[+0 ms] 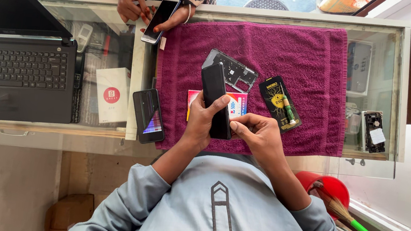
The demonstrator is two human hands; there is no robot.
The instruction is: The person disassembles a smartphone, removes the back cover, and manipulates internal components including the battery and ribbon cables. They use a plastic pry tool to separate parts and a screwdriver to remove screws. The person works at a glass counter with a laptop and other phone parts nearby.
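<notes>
My left hand (pixel 202 120) grips a black phone (pixel 215 93) upright over a purple towel (pixel 297 64) spread on a glass counter. My right hand (pixel 258 136) presses its fingertips against the phone's lower right edge. Under the phone lies a small colourful card (pixel 240 104). A grey phone frame (pixel 235 72) rests on the towel just behind it. A black phone battery (pixel 275 98) with a green screwdriver (pixel 288 109) on it lies to the right.
Another person's hands (pixel 133 2) hold a white-edged phone (pixel 159 19) at the counter's far side. A cracked phone (pixel 148 116) lies left of the towel. An open laptop (pixel 12 74) sits at the left. A small phone part (pixel 372 131) lies at the right edge. A red bucket (pixel 331 187) and broom (pixel 360 226) stand below.
</notes>
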